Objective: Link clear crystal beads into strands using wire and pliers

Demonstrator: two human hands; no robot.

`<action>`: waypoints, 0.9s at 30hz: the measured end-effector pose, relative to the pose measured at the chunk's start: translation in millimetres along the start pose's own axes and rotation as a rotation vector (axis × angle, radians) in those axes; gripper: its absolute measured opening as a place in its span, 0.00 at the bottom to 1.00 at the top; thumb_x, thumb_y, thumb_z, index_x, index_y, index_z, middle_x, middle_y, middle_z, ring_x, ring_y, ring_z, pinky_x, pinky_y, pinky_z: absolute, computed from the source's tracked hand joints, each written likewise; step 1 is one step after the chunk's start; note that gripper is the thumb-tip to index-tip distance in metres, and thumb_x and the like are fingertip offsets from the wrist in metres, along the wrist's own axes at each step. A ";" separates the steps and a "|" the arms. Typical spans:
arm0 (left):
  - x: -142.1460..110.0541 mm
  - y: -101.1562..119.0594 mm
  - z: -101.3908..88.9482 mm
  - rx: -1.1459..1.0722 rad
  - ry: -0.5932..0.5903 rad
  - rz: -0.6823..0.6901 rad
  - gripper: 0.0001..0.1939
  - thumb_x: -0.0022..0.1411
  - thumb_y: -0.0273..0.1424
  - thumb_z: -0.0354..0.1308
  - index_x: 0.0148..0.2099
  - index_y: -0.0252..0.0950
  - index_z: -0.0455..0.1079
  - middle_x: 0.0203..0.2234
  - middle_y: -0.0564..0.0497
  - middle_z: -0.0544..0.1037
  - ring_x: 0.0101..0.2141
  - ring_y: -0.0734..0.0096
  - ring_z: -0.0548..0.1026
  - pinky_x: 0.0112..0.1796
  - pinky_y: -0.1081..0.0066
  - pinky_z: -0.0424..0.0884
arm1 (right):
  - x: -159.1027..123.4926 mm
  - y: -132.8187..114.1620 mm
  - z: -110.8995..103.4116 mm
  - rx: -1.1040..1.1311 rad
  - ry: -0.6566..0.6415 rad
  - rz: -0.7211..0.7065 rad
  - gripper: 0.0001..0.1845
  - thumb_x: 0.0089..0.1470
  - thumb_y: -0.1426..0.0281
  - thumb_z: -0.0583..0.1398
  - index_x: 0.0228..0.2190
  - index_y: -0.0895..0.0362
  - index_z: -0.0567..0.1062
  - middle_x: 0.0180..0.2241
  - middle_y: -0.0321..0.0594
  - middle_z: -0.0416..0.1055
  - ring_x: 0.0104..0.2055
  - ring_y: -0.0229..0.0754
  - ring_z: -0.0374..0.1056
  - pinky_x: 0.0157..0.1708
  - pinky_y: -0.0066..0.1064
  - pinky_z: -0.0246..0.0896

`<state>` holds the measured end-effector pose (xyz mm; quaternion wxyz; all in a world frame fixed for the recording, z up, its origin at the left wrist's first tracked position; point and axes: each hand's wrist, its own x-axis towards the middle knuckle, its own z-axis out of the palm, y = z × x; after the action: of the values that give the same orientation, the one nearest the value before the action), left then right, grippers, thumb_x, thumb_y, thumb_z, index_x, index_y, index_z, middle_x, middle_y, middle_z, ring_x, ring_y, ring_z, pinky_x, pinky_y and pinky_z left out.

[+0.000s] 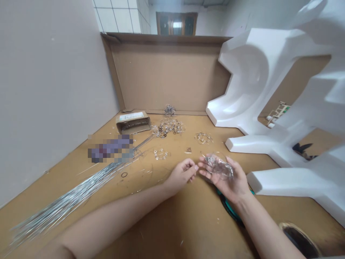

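Observation:
My right hand [234,186] is palm up, fingers curled around a loose bundle of thin silvery wire pieces [219,167] with clear, shiny parts. Close to its fingertips, my left hand [183,173] is closed, thumb against the fingers; whatever it may hold is too small to make out. Beneath my right wrist lies a teal-handled tool [229,207], mostly hidden. A small ring of wire pieces [204,137] rests just beyond the right hand. Left of it, several small clear pieces [161,154] lie on the brown tabletop [172,219].
Long silvery wires [72,198] stretch across the left side, beside a blurred-out purple object [111,147]. Farther back are an open small cardboard box [133,122] and a heap of wire rings [168,126]. White moulded foam [242,79] stands on the right; a cardboard wall [167,75] closes the back.

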<state>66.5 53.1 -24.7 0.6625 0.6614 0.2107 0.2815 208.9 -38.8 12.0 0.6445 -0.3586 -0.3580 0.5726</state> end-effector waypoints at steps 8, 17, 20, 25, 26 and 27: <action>-16.3 46.6 2.9 0.488 0.149 0.575 0.14 0.59 0.30 0.52 0.48 0.38 0.62 0.45 0.47 0.64 0.30 0.79 0.66 0.31 0.75 0.66 | -1.1 -0.6 -1.1 0.323 -0.188 0.252 0.27 0.53 0.54 0.45 0.44 0.58 0.68 0.31 0.44 0.75 0.29 0.41 0.72 0.26 0.30 0.65; -17.9 55.5 7.3 0.355 0.078 0.370 0.08 0.60 0.31 0.52 0.39 0.34 0.70 0.33 0.49 0.73 0.32 0.75 0.71 0.33 0.74 0.68 | 1.5 4.5 -1.8 0.321 -0.224 0.275 0.28 0.56 0.56 0.41 0.36 0.62 0.72 0.31 0.47 0.75 0.30 0.41 0.72 0.26 0.29 0.67; -15.6 57.1 8.0 0.280 0.060 0.271 0.08 0.59 0.32 0.53 0.36 0.33 0.69 0.29 0.51 0.73 0.29 0.76 0.71 0.31 0.75 0.68 | 1.6 4.3 -2.0 0.320 -0.205 0.337 0.30 0.56 0.56 0.39 0.35 0.63 0.72 0.31 0.48 0.75 0.29 0.41 0.72 0.24 0.29 0.67; -15.7 56.9 1.7 0.145 -0.010 0.022 0.10 0.58 0.36 0.53 0.34 0.33 0.65 0.17 0.58 0.67 0.18 0.82 0.64 0.20 0.79 0.62 | 2.1 4.2 1.4 0.218 -0.136 0.445 0.27 0.56 0.53 0.43 0.36 0.61 0.70 0.30 0.47 0.75 0.29 0.43 0.73 0.24 0.30 0.67; -17.3 56.4 -0.9 0.117 -0.003 -0.010 0.11 0.57 0.37 0.54 0.33 0.33 0.65 0.17 0.58 0.66 0.17 0.82 0.63 0.20 0.79 0.62 | 2.3 4.5 2.4 0.178 -0.093 0.426 0.25 0.56 0.53 0.45 0.37 0.59 0.69 0.31 0.46 0.75 0.30 0.44 0.73 0.25 0.31 0.67; -19.6 55.6 -3.7 0.092 0.008 -0.033 0.11 0.57 0.37 0.54 0.33 0.33 0.64 0.16 0.58 0.65 0.17 0.82 0.63 0.20 0.79 0.62 | 2.4 5.0 3.4 0.127 -0.040 0.391 0.23 0.55 0.53 0.46 0.39 0.57 0.68 0.33 0.45 0.74 0.32 0.44 0.73 0.27 0.33 0.68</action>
<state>44.1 41.2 28.7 0.6351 0.6865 0.2368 0.2632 203.7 -35.8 9.4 0.5349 -0.3685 -0.2576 0.7153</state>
